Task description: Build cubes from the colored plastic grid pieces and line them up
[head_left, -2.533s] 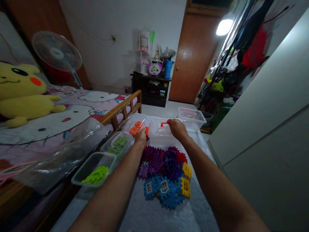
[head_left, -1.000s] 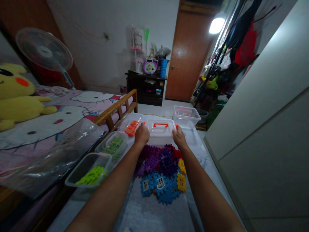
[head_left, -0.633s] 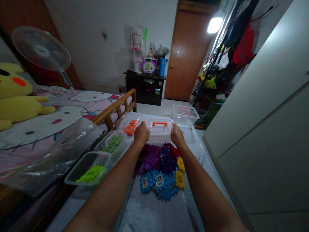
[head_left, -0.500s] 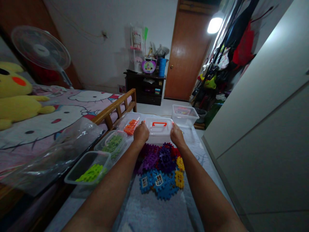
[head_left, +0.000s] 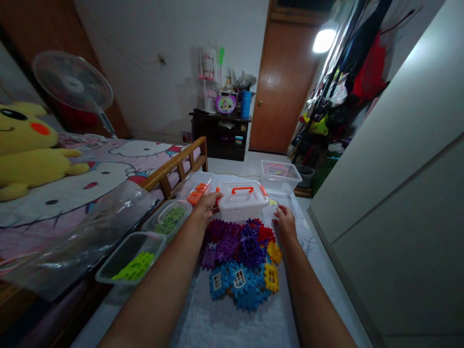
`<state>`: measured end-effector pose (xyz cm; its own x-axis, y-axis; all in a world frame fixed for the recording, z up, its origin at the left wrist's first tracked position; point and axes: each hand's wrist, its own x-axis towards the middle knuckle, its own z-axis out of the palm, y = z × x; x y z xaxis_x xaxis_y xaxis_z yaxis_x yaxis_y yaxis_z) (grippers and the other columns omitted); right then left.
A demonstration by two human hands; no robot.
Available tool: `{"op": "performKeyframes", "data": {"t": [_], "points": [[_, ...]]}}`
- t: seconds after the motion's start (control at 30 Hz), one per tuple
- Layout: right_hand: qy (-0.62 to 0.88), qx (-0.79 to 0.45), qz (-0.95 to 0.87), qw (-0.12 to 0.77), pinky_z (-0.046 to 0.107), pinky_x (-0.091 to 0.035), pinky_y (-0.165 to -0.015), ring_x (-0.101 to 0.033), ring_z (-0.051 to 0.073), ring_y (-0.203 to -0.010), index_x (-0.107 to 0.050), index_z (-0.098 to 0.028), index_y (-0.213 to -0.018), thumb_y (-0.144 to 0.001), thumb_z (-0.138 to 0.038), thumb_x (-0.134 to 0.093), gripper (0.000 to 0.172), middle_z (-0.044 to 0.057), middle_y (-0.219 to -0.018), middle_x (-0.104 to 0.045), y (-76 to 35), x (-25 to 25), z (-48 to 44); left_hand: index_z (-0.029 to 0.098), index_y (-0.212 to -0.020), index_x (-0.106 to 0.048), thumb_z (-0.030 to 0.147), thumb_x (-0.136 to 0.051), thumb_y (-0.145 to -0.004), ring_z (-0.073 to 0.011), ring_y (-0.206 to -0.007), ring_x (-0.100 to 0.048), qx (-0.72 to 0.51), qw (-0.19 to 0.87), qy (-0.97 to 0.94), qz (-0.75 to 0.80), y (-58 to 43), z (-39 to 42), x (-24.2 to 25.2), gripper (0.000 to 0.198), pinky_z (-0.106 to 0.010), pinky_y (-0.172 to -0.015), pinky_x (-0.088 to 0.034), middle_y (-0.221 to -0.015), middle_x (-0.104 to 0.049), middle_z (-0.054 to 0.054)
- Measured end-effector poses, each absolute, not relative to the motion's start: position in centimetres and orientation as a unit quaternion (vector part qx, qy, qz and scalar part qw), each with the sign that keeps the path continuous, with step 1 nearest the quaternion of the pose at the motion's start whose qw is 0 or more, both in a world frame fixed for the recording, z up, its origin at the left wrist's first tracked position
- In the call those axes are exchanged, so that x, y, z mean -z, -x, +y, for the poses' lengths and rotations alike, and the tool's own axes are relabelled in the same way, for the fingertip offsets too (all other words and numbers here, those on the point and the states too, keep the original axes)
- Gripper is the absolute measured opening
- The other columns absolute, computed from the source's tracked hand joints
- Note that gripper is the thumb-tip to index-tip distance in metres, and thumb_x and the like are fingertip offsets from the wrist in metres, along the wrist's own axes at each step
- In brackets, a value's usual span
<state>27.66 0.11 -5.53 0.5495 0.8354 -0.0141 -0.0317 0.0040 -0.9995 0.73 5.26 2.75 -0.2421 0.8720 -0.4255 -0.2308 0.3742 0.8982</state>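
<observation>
One lidded plastic box sits on the far side of the gear-edged blocks, likely light, stiff: best hold, that orange handle! My left fingers at its left end, grip unclear; right fingers half-spread, empty.

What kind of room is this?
Most likely a bedroom in someone's home: there is a bed, a yellow plush toy on it, and a fan near the far wall.
</observation>
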Motion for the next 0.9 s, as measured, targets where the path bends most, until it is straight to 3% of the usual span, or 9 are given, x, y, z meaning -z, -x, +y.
{"op": "performKeyframes", "data": {"t": [0.17, 0.5, 0.9], "points": [[0.600, -0.380, -0.284, 0.644, 0.025, -0.055, -0.056, -0.065, 0.016, -0.070, -0.060, -0.019, -0.094, -0.063, -0.036, -0.070, 0.037, 0.003, -0.086, -0.066, -28.4, 6.2, -0.7, 0.018, -0.071, -0.054, 0.015, -0.069, -0.062, -0.0103, -0.047, -0.051, -0.532, 0.567, -0.211, 0.592, -1.6, 5.3, -3.1, 0.017, -0.022, -0.050, -0.044, -0.057, -0.056, 0.004], [0.587, -0.382, -0.305, 0.645, 0.027, -0.055, -0.059, -0.068, 0.017, -0.072, -0.061, -0.018, -0.093, -0.062, -0.034, -0.068, 0.036, 0.006, -0.093, -0.067, -28.3, 6.5, -1.2, 0.018, -0.075, -0.049, 0.013, -0.067, -0.065, -0.0073, -0.052, -0.052, -0.622, 0.547, -0.131, 0.545, -6.7, 7.6, -1.8, 0.022, -0.020, -0.053, -0.047, -0.062, -0.053, 0.007], [0.622, -0.341, -0.375, 0.597, 0.030, -0.055, -0.063, -0.065, 0.017, -0.069, -0.065, -0.018, -0.092, -0.064, -0.036, -0.063, 0.033, 0.005, -0.087, -0.070, -27.8, 6.9, -1.2, 0.017, -0.075, -0.050, 0.011, -0.067, -0.069, -0.0075, -0.053, -0.054, -0.628, 0.551, -0.082, 0.544, -11.4, 12.2, -1.9, 0.019, -0.019, -0.051, -0.048, -0.061, -0.053, 0.006]]}}
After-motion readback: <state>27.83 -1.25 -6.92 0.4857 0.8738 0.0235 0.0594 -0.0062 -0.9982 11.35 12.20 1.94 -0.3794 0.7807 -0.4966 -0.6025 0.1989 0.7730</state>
